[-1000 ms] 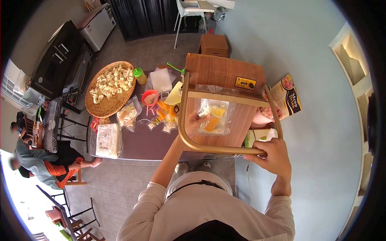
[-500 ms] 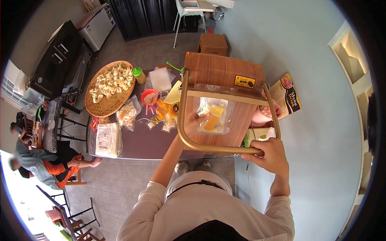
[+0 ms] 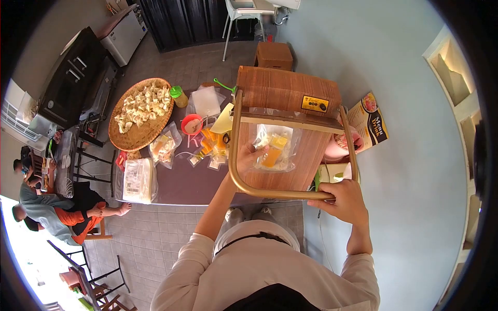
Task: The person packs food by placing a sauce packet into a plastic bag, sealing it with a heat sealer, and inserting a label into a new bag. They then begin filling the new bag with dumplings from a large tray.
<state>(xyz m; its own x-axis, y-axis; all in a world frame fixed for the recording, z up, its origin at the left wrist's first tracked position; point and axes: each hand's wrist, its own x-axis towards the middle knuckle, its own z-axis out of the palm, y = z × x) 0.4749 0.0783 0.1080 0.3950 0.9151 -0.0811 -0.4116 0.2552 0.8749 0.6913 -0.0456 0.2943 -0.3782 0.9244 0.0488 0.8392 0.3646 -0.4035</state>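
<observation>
A wood-grain bag sealer [image 3: 290,88] with a gold U-shaped handle [image 3: 280,195] stands in front of me at the table's right end. On its wooden bed lies a clear plastic bag [image 3: 288,160] holding pale food and yellow and orange packets, its top edge towards the sealing bar [image 3: 290,122]. My left hand [image 3: 249,158] reaches in under the handle and grips the bag's left side; part of the fingers is hidden. My right hand [image 3: 343,201] is wrapped around the handle's near right corner.
Left on the table [image 3: 179,181] are a woven tray [image 3: 124,136] of dumplings, a green-capped bottle [image 3: 179,97], a red strainer [image 3: 192,124], small sachets [image 3: 210,147], a filled bag [image 3: 165,147] and a labelled stack [image 3: 138,180]. A menu [image 3: 369,124] leans at the wall. People sit far left.
My right hand and the handle's near right corner have shifted very slightly left. The bag and my left hand stay in nearly the same place.
</observation>
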